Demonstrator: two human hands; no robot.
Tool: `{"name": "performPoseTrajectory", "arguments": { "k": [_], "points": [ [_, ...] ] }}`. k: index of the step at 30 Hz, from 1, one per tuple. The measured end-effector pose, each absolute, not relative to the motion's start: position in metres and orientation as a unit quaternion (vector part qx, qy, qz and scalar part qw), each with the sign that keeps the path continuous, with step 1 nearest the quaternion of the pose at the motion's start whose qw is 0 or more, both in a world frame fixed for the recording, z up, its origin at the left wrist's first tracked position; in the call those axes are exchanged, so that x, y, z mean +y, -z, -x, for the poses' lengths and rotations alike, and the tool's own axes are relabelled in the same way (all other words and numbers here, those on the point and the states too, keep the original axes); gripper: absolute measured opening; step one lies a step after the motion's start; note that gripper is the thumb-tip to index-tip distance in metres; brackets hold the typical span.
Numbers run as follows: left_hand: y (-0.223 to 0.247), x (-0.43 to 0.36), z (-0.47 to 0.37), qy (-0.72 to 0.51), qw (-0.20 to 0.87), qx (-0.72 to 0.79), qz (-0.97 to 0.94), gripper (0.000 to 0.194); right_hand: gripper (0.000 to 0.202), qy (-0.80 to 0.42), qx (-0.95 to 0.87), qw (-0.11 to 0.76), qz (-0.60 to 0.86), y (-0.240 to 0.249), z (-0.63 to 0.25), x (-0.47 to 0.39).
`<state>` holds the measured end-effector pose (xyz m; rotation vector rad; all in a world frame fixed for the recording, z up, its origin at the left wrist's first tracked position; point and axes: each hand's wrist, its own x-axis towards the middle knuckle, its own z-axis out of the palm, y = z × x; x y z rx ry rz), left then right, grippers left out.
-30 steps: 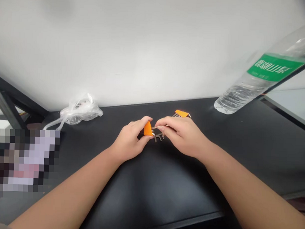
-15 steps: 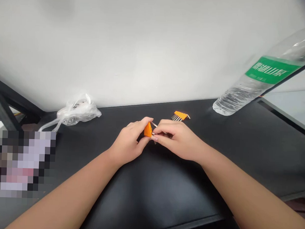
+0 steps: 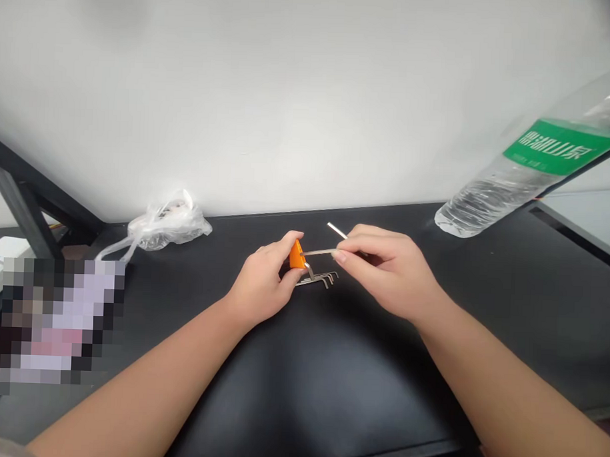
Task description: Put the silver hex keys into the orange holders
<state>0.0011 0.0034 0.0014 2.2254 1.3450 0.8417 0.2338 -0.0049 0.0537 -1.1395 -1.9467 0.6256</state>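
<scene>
My left hand (image 3: 263,274) pinches an orange hex key holder (image 3: 297,256) between thumb and fingers, above the black table. A bent metal hex key (image 3: 309,271) shows at the holder's lower edge. Closed on another hex key (image 3: 320,252), my right hand (image 3: 391,268) is to the right; that key's straight shank reaches to the holder's face. A second metal length (image 3: 337,229) sticks out up and left behind the right fingers; whether it belongs to the same key I cannot tell. Several loose hex keys (image 3: 328,278) lie on the table just below the holder.
A clear plastic bag (image 3: 170,224) lies against the wall at the back left. At the back right, a large water bottle (image 3: 486,201) with a green label stands on the black table (image 3: 299,401). A pixelated patch covers something at the left.
My right hand has moved right, away from the holder, showing the key's shank and the loose keys beneath. The second orange holder, seen earlier behind it, is now out of sight.
</scene>
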Motion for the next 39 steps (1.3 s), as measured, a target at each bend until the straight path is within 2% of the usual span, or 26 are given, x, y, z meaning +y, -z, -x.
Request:
{"name": "performPoseTrajectory", "arguments": {
  "k": [6,14,20,24,27,33,39],
  "points": [
    [-0.002,0.003,-0.001,-0.306,0.199,0.472,-0.803,0.051,0.020,-0.215,-0.786,0.377,0.439,-0.055,-0.239,-0.003],
    [0.001,0.001,-0.003,-0.294,0.135,0.431,-0.842,0.050,0.018,-0.141,-0.860,0.304,0.385,-0.039,-0.237,0.004],
    [0.000,0.004,-0.003,-0.289,0.138,0.498,-0.806,0.047,0.030,-0.228,-0.811,0.319,0.433,-0.042,-0.238,0.002],
    [0.000,0.005,-0.003,-0.295,0.153,0.510,-0.793,0.047,0.031,-0.334,-0.773,0.282,0.459,-0.050,-0.242,-0.001],
    [0.000,0.003,-0.003,-0.301,0.157,0.513,-0.788,0.047,0.011,-0.315,-0.795,0.233,0.464,-0.051,-0.242,-0.002],
    [0.001,0.002,-0.004,-0.293,0.150,0.504,-0.798,0.048,0.014,-0.280,-0.802,0.230,0.474,-0.047,-0.238,0.001],
    [0.002,0.002,-0.004,-0.296,0.124,0.488,-0.812,0.047,0.014,-0.301,-0.799,0.242,0.461,-0.047,-0.237,0.001]
  ]
}}
